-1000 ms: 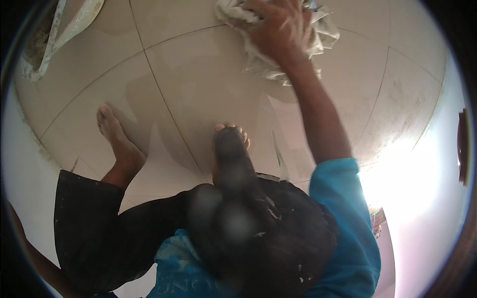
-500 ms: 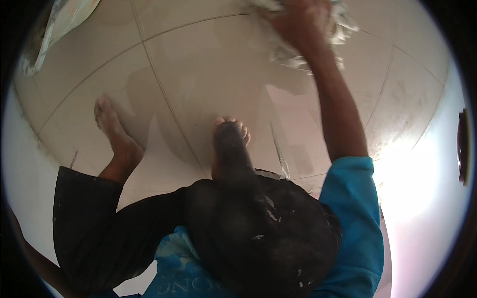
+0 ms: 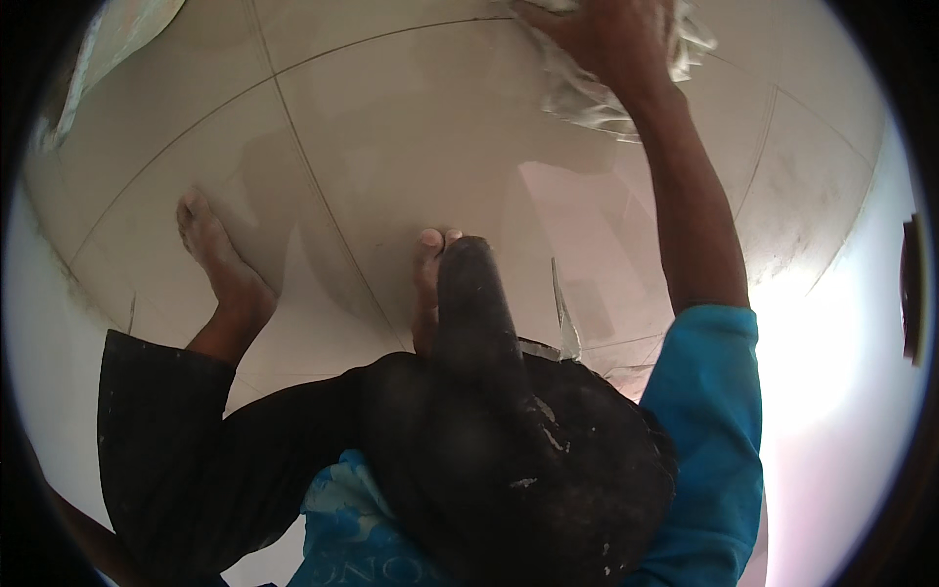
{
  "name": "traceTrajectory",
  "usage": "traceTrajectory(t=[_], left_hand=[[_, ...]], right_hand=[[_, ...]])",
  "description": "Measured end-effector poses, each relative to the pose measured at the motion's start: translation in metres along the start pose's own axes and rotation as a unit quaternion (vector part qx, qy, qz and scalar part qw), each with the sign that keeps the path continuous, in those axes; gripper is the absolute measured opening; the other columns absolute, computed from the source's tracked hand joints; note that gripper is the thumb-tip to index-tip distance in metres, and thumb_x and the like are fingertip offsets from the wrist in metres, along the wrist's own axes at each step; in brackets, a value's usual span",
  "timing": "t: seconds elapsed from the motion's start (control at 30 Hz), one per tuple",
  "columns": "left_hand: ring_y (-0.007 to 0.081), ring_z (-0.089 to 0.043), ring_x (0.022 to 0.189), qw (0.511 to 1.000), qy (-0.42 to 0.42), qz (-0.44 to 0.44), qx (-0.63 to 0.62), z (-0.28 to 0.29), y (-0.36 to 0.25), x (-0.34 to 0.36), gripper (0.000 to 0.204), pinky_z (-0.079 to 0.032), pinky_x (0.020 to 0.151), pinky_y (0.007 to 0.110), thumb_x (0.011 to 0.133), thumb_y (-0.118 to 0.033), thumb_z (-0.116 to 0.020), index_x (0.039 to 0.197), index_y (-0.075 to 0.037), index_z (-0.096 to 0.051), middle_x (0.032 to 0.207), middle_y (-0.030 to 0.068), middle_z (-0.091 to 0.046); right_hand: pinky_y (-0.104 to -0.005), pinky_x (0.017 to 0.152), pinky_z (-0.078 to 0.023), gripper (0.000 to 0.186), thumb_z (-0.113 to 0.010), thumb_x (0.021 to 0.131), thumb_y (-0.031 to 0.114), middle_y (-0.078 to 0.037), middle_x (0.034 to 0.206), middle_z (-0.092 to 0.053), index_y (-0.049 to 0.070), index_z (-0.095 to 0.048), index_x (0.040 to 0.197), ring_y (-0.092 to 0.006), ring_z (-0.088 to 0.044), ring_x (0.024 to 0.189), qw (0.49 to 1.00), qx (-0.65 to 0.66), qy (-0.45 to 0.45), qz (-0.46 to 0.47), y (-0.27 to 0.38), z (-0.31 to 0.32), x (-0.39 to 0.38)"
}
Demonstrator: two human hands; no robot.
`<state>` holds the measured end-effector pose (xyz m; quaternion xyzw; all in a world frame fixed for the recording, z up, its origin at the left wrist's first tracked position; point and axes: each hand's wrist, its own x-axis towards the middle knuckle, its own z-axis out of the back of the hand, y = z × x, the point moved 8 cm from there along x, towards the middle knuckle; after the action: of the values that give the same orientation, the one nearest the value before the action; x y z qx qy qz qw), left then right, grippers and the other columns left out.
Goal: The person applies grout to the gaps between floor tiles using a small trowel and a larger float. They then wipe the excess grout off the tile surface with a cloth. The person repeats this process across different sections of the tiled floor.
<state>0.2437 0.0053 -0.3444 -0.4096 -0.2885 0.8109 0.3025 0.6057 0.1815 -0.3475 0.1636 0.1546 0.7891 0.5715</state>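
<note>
while lettering (image 3: 381, 570) marked our blue shirt (image 3: 342, 519), our right hand (image 3: 621, 39), thumb spread, lay on whitish cloth (image 3: 592, 105); we couldn't tell the fingers' grip.

cloth (image 3: 585, 96) on floor (image 3: 391, 147), under right hand (image 3: 618, 39)

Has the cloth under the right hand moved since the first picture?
Yes, rightward: the cloth now lies farther from the floor's tile-joint crossing on the left, with the right hand on it.
</note>
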Motion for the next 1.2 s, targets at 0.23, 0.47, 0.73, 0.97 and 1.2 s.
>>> traceTrajectory(t=[0.23, 0.47, 0.73, 0.97, 1.2], left_hand=[[0.0186, -0.036, 0.117, 0.998, 0.033, -0.046, 0.042, 0.027, 0.014, 0.016, 0.058, -0.031, 0.102, 0.033, 0.098, -0.052, -0.038, 0.132, -0.006, -0.036, 0.127, 0.0074, -0.031], [0.0194, -0.031, 0.126, 0.999, -0.026, 0.013, 0.032, 0.039, 0.02, 0.007, 0.062, -0.026, 0.107, 0.033, 0.098, -0.051, -0.036, 0.14, -0.006, -0.03, 0.133, 0.0075, -0.029], [0.0247, -0.024, 0.132, 0.962, 0.06, -0.131, 0.231, 0.032, 0.021, 0.018, 0.067, -0.018, 0.112, 0.037, 0.099, -0.049, -0.032, 0.144, 0.0, -0.022, 0.14, 0.0143, -0.024], [0.035, -0.01, 0.14, 0.897, 0.1, -0.225, 0.367, 0.029, 0.019, -0.002, 0.063, -0.015, 0.114, 0.043, 0.099, -0.029, -0.04, 0.148, 0.0, -0.012, 0.152, 0.0217, -0.008], [0.0367, -0.006, 0.141, 0.989, 0.082, -0.057, 0.112, 0.051, 0.056, -0.005, 0.064, -0.011, 0.115, 0.046, 0.101, -0.037, -0.026, 0.149, -0.001, -0.001, 0.152, 0.0227, 0.001]], right_hand=[[-0.0428, 0.085, -0.04, 0.028, -0.079, 0.073, 0.03, -0.007, 0.102, -0.056, 0.01, -0.067, 0.09, -0.0247, -0.05, 0.102, 0.996, -0.087, 0.02, 0.014, 0.052, -0.019, 0.006], [-0.0468, 0.089, -0.04, 0.03, -0.078, 0.074, 0.031, -0.008, 0.11, -0.057, 0.01, -0.068, 0.094, -0.0277, -0.051, 0.109, 0.998, -0.041, 0.038, 0.01, 0.054, -0.034, 0.005], [-0.0496, 0.093, -0.045, 0.045, -0.066, 0.085, 0.039, -0.015, 0.117, -0.057, 0.006, -0.06, 0.115, -0.0257, -0.055, 0.11, 0.96, 0.03, -0.014, -0.277, -0.022, 0.048, -0.023], [-0.057, 0.098, -0.038, 0.04, -0.061, 0.085, 0.031, -0.018, 0.127, -0.05, 0.012, -0.06, 0.119, -0.0309, -0.051, 0.116, 0.988, 0.156, -0.018, -0.008, 0.228, -0.122, -0.044], [-0.0644, 0.102, -0.032, 0.039, -0.055, 0.085, 0.024, -0.022, 0.136, -0.044, 0.017, -0.059, 0.124, -0.0362, -0.047, 0.121, 0.995, 0.06, -0.08, 0.003, 0.128, -0.107, -0.075]])
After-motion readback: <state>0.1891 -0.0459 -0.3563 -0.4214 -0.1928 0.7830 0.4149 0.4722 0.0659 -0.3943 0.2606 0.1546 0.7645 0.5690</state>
